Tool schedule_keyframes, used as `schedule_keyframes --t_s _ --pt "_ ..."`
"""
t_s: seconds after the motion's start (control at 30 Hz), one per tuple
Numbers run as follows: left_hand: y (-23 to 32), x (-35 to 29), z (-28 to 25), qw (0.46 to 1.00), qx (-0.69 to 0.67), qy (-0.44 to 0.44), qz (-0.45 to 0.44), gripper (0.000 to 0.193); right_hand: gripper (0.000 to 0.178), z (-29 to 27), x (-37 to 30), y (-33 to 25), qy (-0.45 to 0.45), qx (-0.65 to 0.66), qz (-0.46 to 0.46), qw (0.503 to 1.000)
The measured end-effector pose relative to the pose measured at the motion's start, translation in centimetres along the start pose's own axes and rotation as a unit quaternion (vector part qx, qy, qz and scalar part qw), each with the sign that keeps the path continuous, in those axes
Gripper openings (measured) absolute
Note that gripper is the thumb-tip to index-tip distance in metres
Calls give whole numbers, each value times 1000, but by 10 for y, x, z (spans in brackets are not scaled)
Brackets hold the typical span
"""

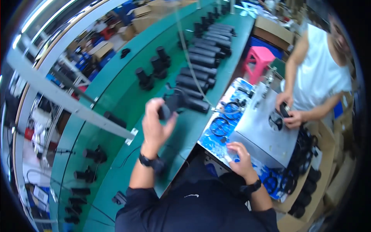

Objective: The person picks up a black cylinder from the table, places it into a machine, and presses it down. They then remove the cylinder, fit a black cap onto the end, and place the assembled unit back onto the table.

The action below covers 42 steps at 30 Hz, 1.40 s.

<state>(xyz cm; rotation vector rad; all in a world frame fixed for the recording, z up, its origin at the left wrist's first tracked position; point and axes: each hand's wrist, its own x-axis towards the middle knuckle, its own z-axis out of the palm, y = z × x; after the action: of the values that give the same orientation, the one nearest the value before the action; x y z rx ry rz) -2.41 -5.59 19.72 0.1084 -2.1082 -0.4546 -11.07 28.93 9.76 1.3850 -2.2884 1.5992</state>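
Head view: left hand raised above the green worktop, fingers closed around a black part. Right hand rests, fingers spread, on the blue tray beside a grey box; a co-worker's hands touch that box.
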Motion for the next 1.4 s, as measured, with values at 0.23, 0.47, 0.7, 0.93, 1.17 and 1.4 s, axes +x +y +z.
schedule_keyframes --t_s 0.23,0.47,0.7,0.93,1.17,1.4 --pt "-241 39 -51 885 333 -140 -295 65 27 25 -81 92 83 265 277 920" --pt "-290 41 -56 829 348 -234 -371 85 11 25 -90 92 38 87 256 962" --pt "-315 53 -81 531 418 -433 -597 79 9 24 -86 97 38 75 222 971" --pt "-239 75 -62 715 437 -444 -318 47 10 16 -88 78 33 73 236 968" --pt "-20 139 -26 893 93 -439 -45 49 38 -16 12 -15 -7 72 139 988" --pt "161 73 37 868 -201 -434 136 63 71 -31 47 -69 127 -144 59 980"
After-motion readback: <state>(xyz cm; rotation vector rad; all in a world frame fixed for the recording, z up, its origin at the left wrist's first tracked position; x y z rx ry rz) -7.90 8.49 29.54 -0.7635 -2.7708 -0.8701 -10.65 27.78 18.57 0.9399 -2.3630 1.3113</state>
